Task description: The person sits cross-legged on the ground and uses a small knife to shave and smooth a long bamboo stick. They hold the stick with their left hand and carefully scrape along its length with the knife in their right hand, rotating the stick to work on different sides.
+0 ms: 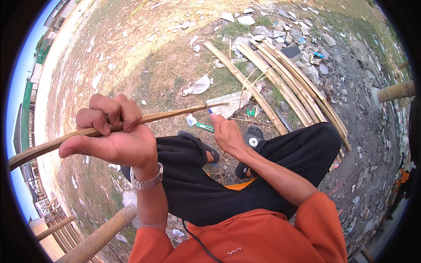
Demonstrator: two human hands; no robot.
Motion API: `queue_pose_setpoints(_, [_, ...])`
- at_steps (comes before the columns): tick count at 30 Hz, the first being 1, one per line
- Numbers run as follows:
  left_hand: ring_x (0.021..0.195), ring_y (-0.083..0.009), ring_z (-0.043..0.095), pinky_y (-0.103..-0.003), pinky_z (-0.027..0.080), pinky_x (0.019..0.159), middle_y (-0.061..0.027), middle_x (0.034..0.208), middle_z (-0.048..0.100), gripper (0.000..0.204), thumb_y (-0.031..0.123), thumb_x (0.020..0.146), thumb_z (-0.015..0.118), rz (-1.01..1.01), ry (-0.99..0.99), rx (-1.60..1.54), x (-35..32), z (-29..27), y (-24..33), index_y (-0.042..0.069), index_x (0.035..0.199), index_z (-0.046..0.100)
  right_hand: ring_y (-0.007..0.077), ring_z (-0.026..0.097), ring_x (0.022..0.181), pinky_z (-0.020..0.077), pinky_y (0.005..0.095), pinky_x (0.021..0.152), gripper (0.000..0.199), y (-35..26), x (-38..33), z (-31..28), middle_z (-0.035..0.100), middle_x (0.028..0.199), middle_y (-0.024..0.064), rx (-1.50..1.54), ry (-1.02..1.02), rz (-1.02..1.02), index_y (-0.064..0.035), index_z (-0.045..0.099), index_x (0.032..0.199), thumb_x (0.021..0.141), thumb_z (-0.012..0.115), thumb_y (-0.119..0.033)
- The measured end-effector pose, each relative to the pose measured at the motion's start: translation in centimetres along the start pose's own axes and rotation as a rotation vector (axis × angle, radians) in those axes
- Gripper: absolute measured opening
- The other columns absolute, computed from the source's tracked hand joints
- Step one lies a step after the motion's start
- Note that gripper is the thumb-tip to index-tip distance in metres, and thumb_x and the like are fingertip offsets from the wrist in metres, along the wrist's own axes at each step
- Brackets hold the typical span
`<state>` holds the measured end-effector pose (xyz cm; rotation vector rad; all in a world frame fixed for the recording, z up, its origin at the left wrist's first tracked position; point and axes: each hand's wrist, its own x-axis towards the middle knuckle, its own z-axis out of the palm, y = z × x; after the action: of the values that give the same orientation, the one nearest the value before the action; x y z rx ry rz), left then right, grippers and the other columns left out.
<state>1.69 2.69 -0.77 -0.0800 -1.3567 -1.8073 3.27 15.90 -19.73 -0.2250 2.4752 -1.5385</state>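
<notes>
One wooden strip (164,115), left fingers (105,106); blue object (210,111), right fingers (222,124).

The head-worn fisheye view looks down, close over the hands (127,144), onto the ground (166,81) beyond.
</notes>
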Motion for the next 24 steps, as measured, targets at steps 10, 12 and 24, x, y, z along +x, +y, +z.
queue_pose_setpoints(10, [0.043,-0.0076,0.013,-0.022,0.008,0.037,0.0024,0.055,0.018,0.061,0.071,0.077,0.029,-0.022,-0.054,-0.015,-0.7,0.6,0.4,0.013,0.059,0.022,0.0463,0.051,0.066,0.0373,0.0512,0.062,0.046,0.9,0.2,-0.2,0.05,0.063,0.0298,-0.076,-0.012,0.022,0.0056,0.052,0.074,0.093,0.031,-0.031])
queue_pose_setpoints(12, [0.043,-0.0075,0.013,-0.022,0.008,0.037,0.0024,0.055,0.018,0.061,0.071,0.077,0.028,-0.035,-0.046,-0.029,-0.6,0.6,0.5,0.013,0.059,0.022,0.0475,0.053,0.071,0.0395,0.0523,0.068,0.05,1.2,0.5,-0.3,0.053,0.066,0.0315,-0.097,-0.059,0.067,0.0071,0.054,0.08,0.093,0.029,-0.034])
queue_pose_setpoints(24, [0.041,-0.007,0.012,-0.022,0.01,0.035,0.0015,0.055,0.022,0.059,0.068,0.08,0.026,-0.023,-0.108,-0.025,-1.4,1.8,0.2,0.013,0.06,0.023,0.0475,0.053,0.076,0.0404,0.0511,0.071,0.054,10.3,2.1,-1.1,0.055,0.075,0.0322,-0.341,-0.041,0.278,0.0075,0.058,0.076,0.092,0.028,-0.035])
